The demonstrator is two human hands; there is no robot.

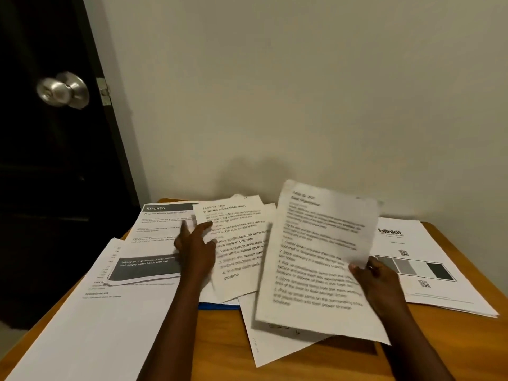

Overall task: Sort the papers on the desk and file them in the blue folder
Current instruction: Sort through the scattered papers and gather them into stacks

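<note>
Grip: right hand (376,281) pinches white printed sheet (316,257) at its 3 o'clock edge. Sheet is lifted and tilted toward face, likely for reading before sorting. Left hand (196,248), fingers spread, presses smaller white printed page (239,243) at sheet's 9 o'clock, probably steadying pile. Flat blue folder (218,306): only sliver shows, buried under papers at left hand's 6 o'clock, on brown wooden desk (412,353).

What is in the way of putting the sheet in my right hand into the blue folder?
Loose papers cover the blue folder; only a strip of its edge shows. The coffee-table task sheet, under the left hand, lies right over it. They probably must move before the printed sheet in the right hand goes in.
</note>
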